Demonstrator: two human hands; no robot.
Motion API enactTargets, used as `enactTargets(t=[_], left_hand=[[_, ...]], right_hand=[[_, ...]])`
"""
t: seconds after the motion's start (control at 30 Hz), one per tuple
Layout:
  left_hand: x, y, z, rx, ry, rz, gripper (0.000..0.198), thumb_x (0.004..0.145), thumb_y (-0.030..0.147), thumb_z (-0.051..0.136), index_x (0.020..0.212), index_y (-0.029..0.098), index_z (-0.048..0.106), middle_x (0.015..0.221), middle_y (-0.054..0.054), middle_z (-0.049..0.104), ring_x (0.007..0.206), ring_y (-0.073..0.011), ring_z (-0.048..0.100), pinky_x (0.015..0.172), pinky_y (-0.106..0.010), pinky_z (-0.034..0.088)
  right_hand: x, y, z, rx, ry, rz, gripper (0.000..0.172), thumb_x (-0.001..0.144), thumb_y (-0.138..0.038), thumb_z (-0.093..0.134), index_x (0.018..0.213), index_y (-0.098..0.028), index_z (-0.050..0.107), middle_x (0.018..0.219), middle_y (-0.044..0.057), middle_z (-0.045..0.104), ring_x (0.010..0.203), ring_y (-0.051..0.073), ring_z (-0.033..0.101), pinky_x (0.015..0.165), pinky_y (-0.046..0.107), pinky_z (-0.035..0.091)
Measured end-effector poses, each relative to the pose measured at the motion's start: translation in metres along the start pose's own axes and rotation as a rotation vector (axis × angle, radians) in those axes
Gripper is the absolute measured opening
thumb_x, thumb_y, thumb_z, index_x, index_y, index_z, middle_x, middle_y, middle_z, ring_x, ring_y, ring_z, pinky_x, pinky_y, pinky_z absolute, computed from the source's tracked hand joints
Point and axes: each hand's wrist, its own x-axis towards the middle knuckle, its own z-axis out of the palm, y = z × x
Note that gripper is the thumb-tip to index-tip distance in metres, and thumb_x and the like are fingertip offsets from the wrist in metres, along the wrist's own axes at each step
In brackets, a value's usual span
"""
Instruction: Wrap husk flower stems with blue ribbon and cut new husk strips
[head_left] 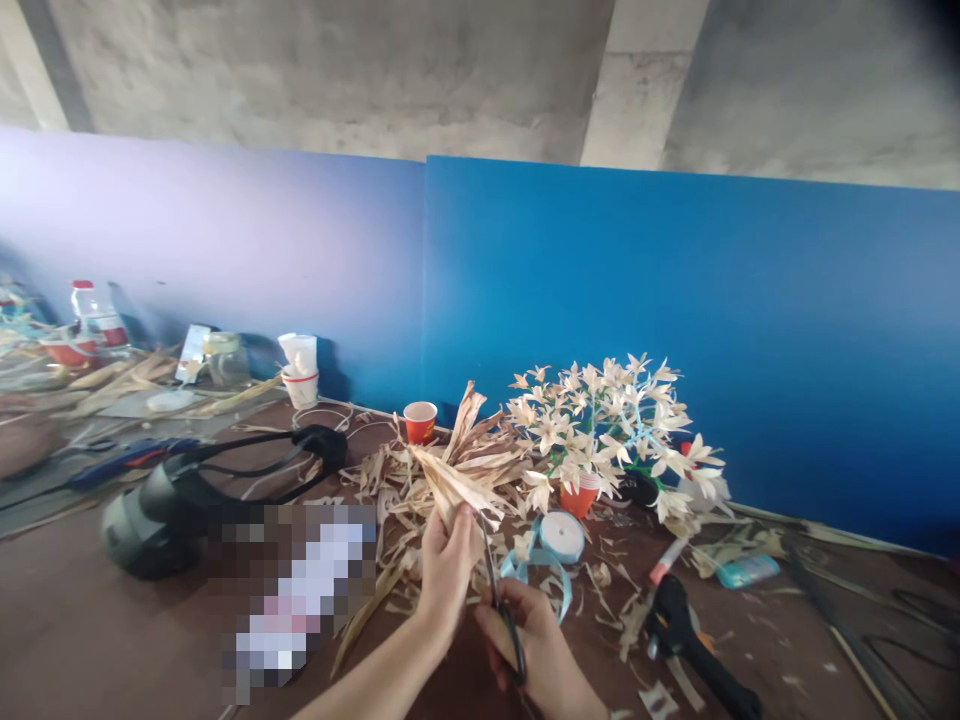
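My left hand (448, 560) is closed on a pale dried corn husk (450, 480), pinched between thumb and fingers, its wide end pointing up and to the left. In my right hand (529, 630) is a pair of dark-handled scissors (493, 565), with the blades pointing up beside the husk. Whether the blades touch the husk I cannot tell. Behind my hands lies a heap of dried husks (487, 450) with scraps around it. A roll of light blue ribbon (561, 538) lies just beyond my right hand, its loose tail curling down.
Cream husk flowers (600, 410) stand in a red cup (579, 494) at the back right. A black glue gun (686, 640) lies at right, near a teal packet (748, 570). Left are a dark strapped headset (161, 520), a pixelated patch and a blurred hand. A blue partition (675, 280) backs the table.
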Motion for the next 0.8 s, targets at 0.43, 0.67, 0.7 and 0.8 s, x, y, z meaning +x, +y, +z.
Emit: enactTargets(t=[0.43,0.67,0.7,0.8], left_hand=[[0.001,-0.0005,-0.0003,0.054,0.033,0.048,0.03,0.065,0.043,0.062,0.067,0.017,0.048,0.051,0.007,0.041,0.043,-0.0052,0.035,0.041,-0.016,0.029],[0.0001,0.0019,-0.0008,0.02,0.015,0.035,0.029,0.065,0.042,0.063,0.067,0.017,0.049,0.05,0.007,0.041,0.043,-0.0052,0.035,0.041,-0.016,0.028],[0.0002,0.0019,-0.0009,-0.001,0.006,0.02,0.029,0.065,0.042,0.063,0.067,0.017,0.049,0.05,0.008,0.04,0.042,-0.005,0.034,0.041,-0.016,0.026],[0.0008,0.0025,-0.0007,-0.053,-0.016,-0.016,0.029,0.064,0.041,0.065,0.07,0.017,0.05,0.052,0.007,0.041,0.044,-0.0048,0.035,0.042,-0.016,0.027]], right_hand=[[-0.0009,-0.0046,0.0016,0.061,0.003,-0.018,0.037,0.066,-0.051,0.063,0.069,-0.016,0.048,0.034,-0.01,0.04,0.026,0.002,0.031,0.026,0.013,0.021],[-0.0001,-0.0024,-0.0008,0.049,0.006,-0.024,0.038,0.065,-0.05,0.064,0.068,-0.016,0.047,0.038,-0.011,0.037,0.026,0.001,0.029,0.025,0.013,0.02],[-0.0002,-0.0015,-0.0014,0.054,0.004,-0.026,0.037,0.064,-0.049,0.065,0.069,-0.016,0.047,0.039,-0.011,0.038,0.026,0.001,0.029,0.026,0.013,0.021],[0.0004,0.0015,-0.0033,0.049,0.003,-0.036,0.036,0.064,-0.046,0.067,0.069,-0.015,0.049,0.043,-0.01,0.04,0.027,0.0,0.029,0.026,0.012,0.022]])
